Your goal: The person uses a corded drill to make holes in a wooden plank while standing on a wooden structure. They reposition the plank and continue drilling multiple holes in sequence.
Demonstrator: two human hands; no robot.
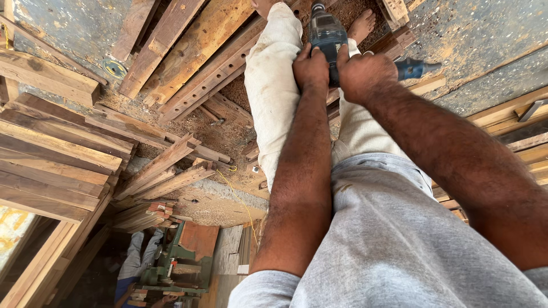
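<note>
Grey shirt cloth fills the foreground, and both forearms reach out from it. Left hand (311, 69) and right hand (363, 73) each have a closed grip around the blue power drill (326, 34), held above the long drilled plank (211, 74), with sawdust (348, 11) beyond.

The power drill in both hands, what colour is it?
Dark blue-teal drill, head view.

hands: left (311, 69) and right (362, 74) grip blue drill (327, 34) | drill points down (over drilled planks (200, 85))
</note>
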